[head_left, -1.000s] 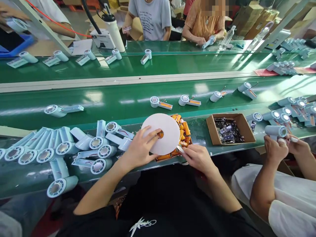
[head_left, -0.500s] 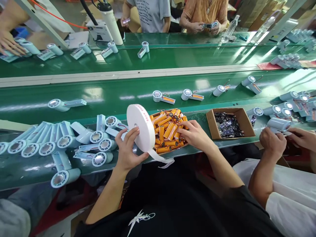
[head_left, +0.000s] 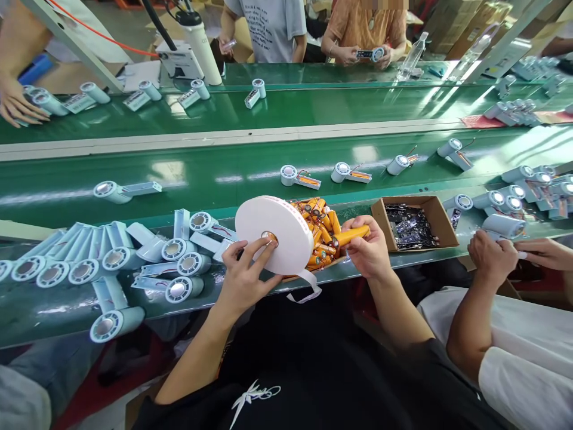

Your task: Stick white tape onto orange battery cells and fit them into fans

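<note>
My left hand (head_left: 248, 272) grips a large white tape roll (head_left: 286, 230), its fingers at the centre hole and its thumb under the rim. A loose strip of tape (head_left: 308, 292) curls below the roll. Between the fingers and thumb of my right hand (head_left: 371, 251) is an orange battery (head_left: 353, 235) with a dark end. Behind the roll, a box of orange batteries (head_left: 324, 226) is partly hidden. Several pale blue housings (head_left: 181, 288) lie left of my left hand, some with wires in their open handles.
An open cardboard box (head_left: 436, 224) of dark circuit boards stands to the right. Further right, a co-worker's hands (head_left: 496, 260) hold a blue housing. More housings lie on the green belt (head_left: 215, 155). Other people stand beyond it, near a white bottle (head_left: 201, 51).
My right hand has lifted an orange battery out of the box and moved right. The tape roll has moved right and turned its flat side more toward the camera.
</note>
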Demonstrator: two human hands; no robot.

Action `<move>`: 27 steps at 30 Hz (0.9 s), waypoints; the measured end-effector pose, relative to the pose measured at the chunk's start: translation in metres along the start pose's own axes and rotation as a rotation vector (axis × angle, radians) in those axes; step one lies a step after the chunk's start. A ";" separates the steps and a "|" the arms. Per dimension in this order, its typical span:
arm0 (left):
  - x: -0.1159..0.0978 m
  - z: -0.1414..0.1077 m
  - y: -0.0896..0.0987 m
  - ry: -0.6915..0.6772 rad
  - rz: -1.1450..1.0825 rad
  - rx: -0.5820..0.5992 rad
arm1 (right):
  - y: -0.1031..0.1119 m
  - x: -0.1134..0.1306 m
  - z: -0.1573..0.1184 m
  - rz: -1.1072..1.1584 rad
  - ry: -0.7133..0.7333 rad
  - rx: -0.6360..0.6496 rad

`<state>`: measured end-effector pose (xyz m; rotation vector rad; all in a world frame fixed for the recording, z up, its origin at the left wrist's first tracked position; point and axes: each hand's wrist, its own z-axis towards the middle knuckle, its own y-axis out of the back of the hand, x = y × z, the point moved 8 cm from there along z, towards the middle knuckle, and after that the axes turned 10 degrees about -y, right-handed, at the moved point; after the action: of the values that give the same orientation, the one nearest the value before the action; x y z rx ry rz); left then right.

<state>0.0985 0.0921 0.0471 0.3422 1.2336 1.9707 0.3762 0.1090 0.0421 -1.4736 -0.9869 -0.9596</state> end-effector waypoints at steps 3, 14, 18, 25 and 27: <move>-0.005 0.002 0.001 -0.020 0.029 0.004 | -0.008 0.000 -0.004 -0.002 0.040 -0.022; -0.014 0.013 0.014 -0.103 0.184 -0.133 | -0.027 -0.013 -0.032 -0.634 0.231 -0.244; -0.014 0.017 0.022 -0.127 0.268 -0.083 | -0.021 -0.015 -0.007 -0.515 -0.077 0.093; -0.039 0.031 0.016 -0.128 0.279 -0.115 | -0.025 -0.016 0.001 0.046 0.012 -0.227; -0.051 0.026 0.012 -0.074 0.268 -0.171 | -0.023 -0.029 -0.008 0.222 0.086 -0.386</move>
<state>0.1419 0.0692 0.0782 0.5098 1.0052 2.2521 0.3440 0.1003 0.0230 -1.8016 -0.5791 -1.0792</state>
